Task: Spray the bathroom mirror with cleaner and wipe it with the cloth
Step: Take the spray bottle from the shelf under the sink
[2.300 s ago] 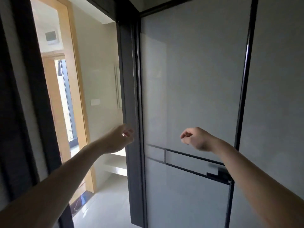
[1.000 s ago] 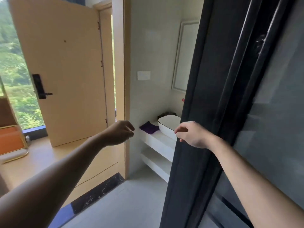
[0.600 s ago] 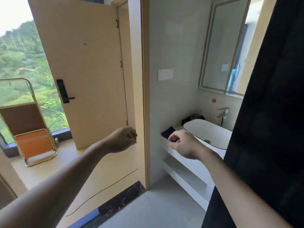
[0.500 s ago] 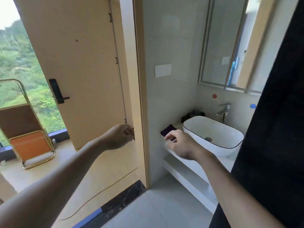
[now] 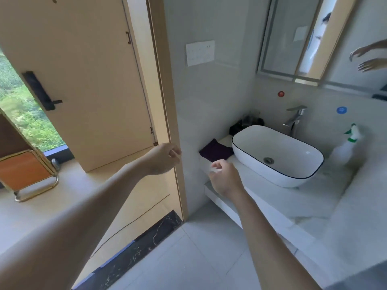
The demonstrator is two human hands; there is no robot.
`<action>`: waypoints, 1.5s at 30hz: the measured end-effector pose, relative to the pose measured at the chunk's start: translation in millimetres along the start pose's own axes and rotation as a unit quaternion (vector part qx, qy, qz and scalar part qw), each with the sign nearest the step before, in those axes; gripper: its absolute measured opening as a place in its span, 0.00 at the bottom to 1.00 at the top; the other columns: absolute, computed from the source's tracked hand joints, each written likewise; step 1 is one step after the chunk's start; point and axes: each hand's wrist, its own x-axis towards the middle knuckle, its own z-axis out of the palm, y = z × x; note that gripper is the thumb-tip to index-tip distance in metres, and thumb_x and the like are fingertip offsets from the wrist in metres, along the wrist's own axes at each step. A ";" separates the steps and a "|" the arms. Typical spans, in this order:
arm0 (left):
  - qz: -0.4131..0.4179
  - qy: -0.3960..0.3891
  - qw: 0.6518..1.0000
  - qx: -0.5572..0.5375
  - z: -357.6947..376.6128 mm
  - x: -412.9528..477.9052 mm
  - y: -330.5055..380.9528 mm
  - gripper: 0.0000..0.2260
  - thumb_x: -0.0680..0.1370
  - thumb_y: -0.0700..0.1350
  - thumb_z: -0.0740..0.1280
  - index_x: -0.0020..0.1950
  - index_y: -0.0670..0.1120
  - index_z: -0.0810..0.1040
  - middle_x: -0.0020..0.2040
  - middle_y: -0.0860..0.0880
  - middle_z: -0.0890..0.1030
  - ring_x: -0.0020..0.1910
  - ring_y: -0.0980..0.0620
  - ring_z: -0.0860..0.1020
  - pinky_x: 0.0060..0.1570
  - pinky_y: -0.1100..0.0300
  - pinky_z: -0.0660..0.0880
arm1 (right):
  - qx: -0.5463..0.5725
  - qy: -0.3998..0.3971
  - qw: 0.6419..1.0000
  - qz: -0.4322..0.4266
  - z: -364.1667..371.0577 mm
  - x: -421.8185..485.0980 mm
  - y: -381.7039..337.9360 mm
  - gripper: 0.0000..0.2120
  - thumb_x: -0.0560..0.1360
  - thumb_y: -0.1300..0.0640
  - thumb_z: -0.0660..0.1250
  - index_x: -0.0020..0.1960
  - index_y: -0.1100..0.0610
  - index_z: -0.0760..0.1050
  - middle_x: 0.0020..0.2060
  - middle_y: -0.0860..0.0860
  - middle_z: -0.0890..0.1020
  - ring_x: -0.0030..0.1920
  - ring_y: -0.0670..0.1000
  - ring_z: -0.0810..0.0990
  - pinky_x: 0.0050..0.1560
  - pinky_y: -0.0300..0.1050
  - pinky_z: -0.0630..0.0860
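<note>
Both hands were empty, fingers loosely curled: left hand [image 5: 163, 159] by the doorframe, right hand [image 5: 225, 178] just short of the purple cloth [image 5: 216, 152]. The spray bottle [image 5: 345, 147] stood beyond the basin [image 5: 276, 155], under the mirror [image 5: 282, 38]; 1 hasty reach across could topple that bottle.

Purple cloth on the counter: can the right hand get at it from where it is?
Probably yes. The right hand hovers empty just in front of the purple cloth, which lies on the counter left of the basin; nothing stands between them.
</note>
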 end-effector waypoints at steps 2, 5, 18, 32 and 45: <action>0.001 -0.039 0.999 -0.003 15.4 34.0 -2.5 0.10 0.81 0.42 0.64 0.62 0.46 0.76 0.51 0.49 0.81 0.46 0.54 0.78 0.43 0.61 0.72 | 0.024 0.013 0.999 0.037 0.9 15.1 15.1 0.17 0.79 0.60 0.63 0.67 0.58 0.74 0.61 0.52 0.76 0.55 0.50 0.75 0.39 0.32 0.67; 0.008 -0.092 0.996 -0.010 46.4 88.7 -2.0 0.11 0.81 0.42 0.64 0.63 0.46 0.75 0.53 0.48 0.81 0.46 0.54 0.79 0.41 0.62 0.73 | 0.055 0.042 0.993 0.097 -7.6 41.3 42.2 0.16 0.79 0.60 0.63 0.66 0.59 0.75 0.59 0.51 0.77 0.57 0.51 0.76 0.46 0.39 0.71; 0.082 -0.312 0.946 0.005 132.4 284.9 -43.1 0.10 0.81 0.43 0.64 0.62 0.47 0.76 0.54 0.46 0.81 0.53 0.46 0.81 0.53 0.54 0.79 | 0.050 0.182 0.914 0.360 -29.0 106.8 139.5 0.10 0.77 0.60 0.63 0.55 0.52 0.79 0.52 0.52 0.84 0.52 0.52 0.82 0.37 0.39 0.71; 0.083 -0.530 0.838 0.103 276.9 298.1 -86.2 0.11 0.80 0.37 0.65 0.62 0.43 0.78 0.51 0.40 0.85 0.49 0.45 0.84 0.43 0.59 0.77 | 0.129 0.225 0.804 0.536 43.0 41.2 249.3 0.12 0.76 0.64 0.61 0.54 0.69 0.78 0.53 0.64 0.83 0.52 0.66 0.82 0.41 0.45 0.74; 0.025 -0.525 0.844 0.109 408.1 274.6 -113.5 0.10 0.79 0.39 0.64 0.56 0.52 0.79 0.48 0.50 0.83 0.47 0.48 0.85 0.36 0.64 0.72 | 0.189 0.237 0.798 0.520 103.5 66.5 401.8 0.10 0.79 0.59 0.61 0.53 0.49 0.78 0.50 0.49 0.83 0.54 0.50 0.81 0.44 0.42 0.72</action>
